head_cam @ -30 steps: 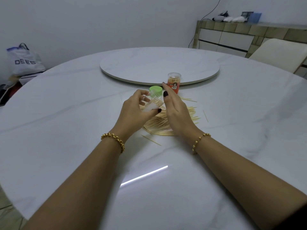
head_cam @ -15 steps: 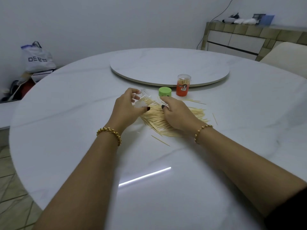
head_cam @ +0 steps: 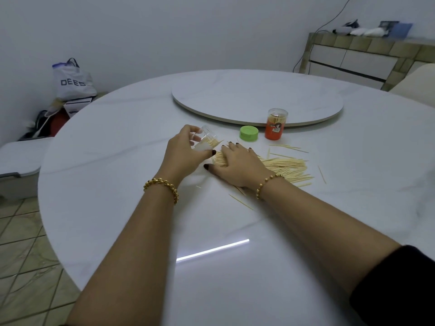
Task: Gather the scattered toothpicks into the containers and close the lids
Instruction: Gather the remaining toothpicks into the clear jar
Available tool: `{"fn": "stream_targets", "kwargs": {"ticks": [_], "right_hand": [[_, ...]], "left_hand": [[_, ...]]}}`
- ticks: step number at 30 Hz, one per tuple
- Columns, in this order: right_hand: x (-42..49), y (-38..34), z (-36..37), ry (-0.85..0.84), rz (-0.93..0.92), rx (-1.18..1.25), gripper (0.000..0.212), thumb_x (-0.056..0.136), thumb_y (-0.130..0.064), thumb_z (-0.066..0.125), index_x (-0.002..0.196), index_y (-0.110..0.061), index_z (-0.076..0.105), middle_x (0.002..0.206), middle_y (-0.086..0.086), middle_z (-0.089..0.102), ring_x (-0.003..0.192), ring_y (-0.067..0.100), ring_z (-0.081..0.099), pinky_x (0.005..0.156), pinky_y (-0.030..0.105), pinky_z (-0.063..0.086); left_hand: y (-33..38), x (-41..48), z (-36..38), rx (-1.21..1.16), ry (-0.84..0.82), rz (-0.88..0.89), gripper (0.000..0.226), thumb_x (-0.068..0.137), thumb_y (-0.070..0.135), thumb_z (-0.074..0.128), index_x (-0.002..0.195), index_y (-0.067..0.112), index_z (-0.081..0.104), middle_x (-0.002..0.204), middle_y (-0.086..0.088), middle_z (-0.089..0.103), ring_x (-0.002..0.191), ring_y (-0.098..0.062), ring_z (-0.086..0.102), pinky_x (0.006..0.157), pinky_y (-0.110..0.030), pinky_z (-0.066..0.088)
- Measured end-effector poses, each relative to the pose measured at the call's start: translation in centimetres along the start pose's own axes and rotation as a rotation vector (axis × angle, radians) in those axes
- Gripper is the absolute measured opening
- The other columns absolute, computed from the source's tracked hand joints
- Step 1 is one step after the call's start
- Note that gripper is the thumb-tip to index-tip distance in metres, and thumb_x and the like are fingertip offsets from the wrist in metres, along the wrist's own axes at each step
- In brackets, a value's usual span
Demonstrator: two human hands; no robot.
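Toothpicks: loose heap on white round table, centre-right, mostly lying side by side, tips pointing R. Strays apart from heap: a few on the far side toward the containers, 1 off to the R, 1 nearer the body by the R wrist.

R hand: palm down on L end of heap, fingers straight and spread, pressing flat on the sticks, gripping nothing.

L hand: just beside R hand, fingers and thumb curled round clear container. Container tipped on its side, no lid on, open mouth toward heap, a bunch of toothpicks inside and poking out at the mouth. Resting on table or held just above it: cannot tell.

Green lid: flat on table beyond R hand, apart from clear container.

Orange container: upright just R of green lid, clear cap on, packed w/ toothpicks, near the edge of the raised turntable at table centre.

Gold chain bracelets on both wrists; dark sleeve on R arm at bottom R.

Further out: white bag w/ lettering on clutter at L by the wall, tiled sideboard at back R w/ small items on top, pale chair back at R edge, tiled floor at lower L.
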State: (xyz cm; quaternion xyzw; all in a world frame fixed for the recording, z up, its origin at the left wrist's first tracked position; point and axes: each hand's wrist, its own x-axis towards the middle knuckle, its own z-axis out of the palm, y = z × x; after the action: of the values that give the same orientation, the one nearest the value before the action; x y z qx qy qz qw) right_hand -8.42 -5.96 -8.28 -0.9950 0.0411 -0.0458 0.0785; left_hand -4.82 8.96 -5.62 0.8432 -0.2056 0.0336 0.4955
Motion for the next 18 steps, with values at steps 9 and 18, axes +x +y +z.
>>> {"fn": "stream_targets", "kwargs": {"ticks": [9, 18], "right_hand": [[-2.2, 3.3, -1.1, 0.033, -0.005, -0.009, 0.044, 0.099, -0.041, 0.034, 0.128, -0.012, 0.047, 0.138, 0.004, 0.047, 0.126, 0.022, 0.043, 0.107, 0.043, 0.03], [-2.2, 4.1, -2.5, 0.123, 0.022, 0.052, 0.044, 0.096, -0.038, 0.045, 0.133, -0.015, 0.05, 0.132, 0.005, 0.056, 0.119, 0.025, 0.051, 0.095, 0.035, 0.041]], "left_hand": [[0.5, -0.3, 0.8, 0.014, -0.026, 0.03, 0.05, 0.078, 0.025, 0.078, 0.117, 0.022, 0.049, 0.112, 0.005, 0.057, 0.105, -0.011, 0.051, 0.08, -0.022, 0.04], [0.7, -0.5, 1.4, 0.004, -0.04, 0.049, 0.048, 0.076, 0.026, 0.079, 0.112, 0.026, 0.048, 0.109, 0.007, 0.058, 0.104, -0.011, 0.052, 0.079, -0.022, 0.041]]}}
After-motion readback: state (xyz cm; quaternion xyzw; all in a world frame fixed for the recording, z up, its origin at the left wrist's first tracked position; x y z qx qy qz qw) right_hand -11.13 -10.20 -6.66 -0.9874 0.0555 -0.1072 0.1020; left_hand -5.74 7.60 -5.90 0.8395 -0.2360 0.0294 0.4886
